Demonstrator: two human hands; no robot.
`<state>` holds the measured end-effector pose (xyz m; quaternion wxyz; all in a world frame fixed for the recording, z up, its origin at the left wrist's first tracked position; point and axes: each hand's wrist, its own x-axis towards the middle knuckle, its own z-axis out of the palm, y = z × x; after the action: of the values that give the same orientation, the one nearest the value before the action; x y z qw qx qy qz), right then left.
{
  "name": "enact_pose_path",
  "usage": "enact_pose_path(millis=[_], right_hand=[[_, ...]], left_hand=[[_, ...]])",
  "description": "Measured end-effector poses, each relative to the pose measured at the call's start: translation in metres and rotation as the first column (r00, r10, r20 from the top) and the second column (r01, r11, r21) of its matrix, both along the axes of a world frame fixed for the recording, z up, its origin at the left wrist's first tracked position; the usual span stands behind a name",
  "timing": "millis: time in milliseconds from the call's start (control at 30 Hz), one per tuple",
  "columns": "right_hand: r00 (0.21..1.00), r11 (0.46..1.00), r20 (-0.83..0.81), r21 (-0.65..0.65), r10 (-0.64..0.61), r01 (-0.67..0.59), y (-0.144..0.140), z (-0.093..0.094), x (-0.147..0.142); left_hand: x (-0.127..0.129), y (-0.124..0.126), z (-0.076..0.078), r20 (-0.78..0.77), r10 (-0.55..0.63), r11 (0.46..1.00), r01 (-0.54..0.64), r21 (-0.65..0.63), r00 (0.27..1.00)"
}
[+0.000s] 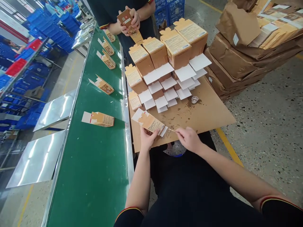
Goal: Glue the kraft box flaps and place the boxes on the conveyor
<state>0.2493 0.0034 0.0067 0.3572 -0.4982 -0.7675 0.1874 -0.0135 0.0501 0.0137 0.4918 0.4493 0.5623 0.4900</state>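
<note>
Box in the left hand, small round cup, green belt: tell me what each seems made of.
Box in the left hand: printed paperboard, fairly matte, judging by thin flaps.
Small round cup: probably clear plastic, shiny and see-through; glass is possible.
Green belt: perhaps PVC or rubber, smooth, with soft light streaks.

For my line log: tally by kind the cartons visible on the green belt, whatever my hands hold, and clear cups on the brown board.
Belt cartons on the green belt: 5
Held carton, left hand: 1
Stick, right hand: 1
Clear cup on the brown board: 1
Total: 8
</note>
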Motion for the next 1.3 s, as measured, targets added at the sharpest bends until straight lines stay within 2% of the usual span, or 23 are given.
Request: enact_pose_path(millis=[67, 133, 233, 333, 433, 600, 900, 1067, 1167, 1233, 1300], right_hand=[[0.999, 0.999, 0.038, 0.02, 0.038, -0.039, -0.002, -0.007, -0.022], [0.992, 0.996, 0.092, 0.035, 0.083, -0.087, 0.002, -0.013, -0.033], [0.978, 0.991, 0.175, 0.048, 0.117, -0.127, 0.009, -0.018, -0.034], [0.976, 0.994, 0.203, 0.049, 0.082, -0.094, 0.014, -0.02, -0.026], [0.987, 0.999, 0.159, 0.037, 0.006, -0.012, 0.014, -0.017, -0.015], [0.993, 0.993, 0.041, 0.029, -0.112, 0.111, 0.005, -0.007, 0.006], [0.977, 0.978, -0.058, 0.021, -0.204, 0.205, -0.025, 0.013, 0.026], [0.972, 0.979, -0.115, -0.009, -0.203, 0.203, -0.025, 0.014, 0.024], [0.96, 0.976, -0.176, -0.021, -0.218, 0.218, -0.024, 0.016, 0.028], [0.942, 0.968, -0.223, -0.018, -0.25, 0.252, -0.026, 0.016, 0.035], [0.925, 0.958, -0.252, -0.036, -0.285, 0.285, -0.029, 0.017, 0.044]], left_hand=[[-0.001, -0.001, -0.001, -0.014, 0.001, 1.0, -0.001, 0.009, 1.0], [0.0, -0.001, -0.002, -0.03, 0.007, 0.999, -0.006, 0.032, 1.0], [0.003, -0.002, -0.005, -0.046, 0.026, 0.998, -0.024, 0.053, 0.999], [0.007, -0.004, -0.007, -0.046, 0.015, 0.998, -0.012, 0.066, 0.999], [0.012, -0.007, -0.009, -0.094, 0.01, 0.995, -0.001, 0.104, 0.996], [0.019, -0.014, -0.013, -0.195, 0.068, 0.986, -0.036, 0.164, 0.978], [0.021, -0.02, -0.013, -0.343, 0.103, 0.969, -0.016, 0.247, 0.934], [0.031, -0.02, -0.012, -0.335, 0.113, 0.97, -0.031, 0.239, 0.936], [0.014, -0.034, -0.009, -0.355, 0.139, 0.979, -0.074, 0.19, 0.925], [-0.016, -0.049, -0.004, -0.369, 0.278, 0.958, -0.231, 0.168, 0.887], [-0.059, -0.063, 0.005, -0.364, 0.483, 0.876, -0.441, 0.197, 0.797]])
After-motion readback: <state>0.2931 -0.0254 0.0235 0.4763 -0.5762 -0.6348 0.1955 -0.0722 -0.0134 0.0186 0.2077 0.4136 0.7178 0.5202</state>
